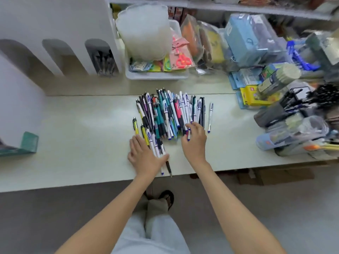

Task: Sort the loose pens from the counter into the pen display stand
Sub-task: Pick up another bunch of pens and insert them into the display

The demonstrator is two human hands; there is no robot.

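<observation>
Lying in a heap on the desk, the pens all run lengthways away from the person, tips toward the near edge. The left grip clamps a bundle of them under its thumb at the heap's near-left corner. The right grip pinches a white pen at the near-right corner. The stand rises far left, so the left grip is nearer it, and its right slot already holds dark pens. A tray sits behind the heap, and clutter crowds the right.
</observation>
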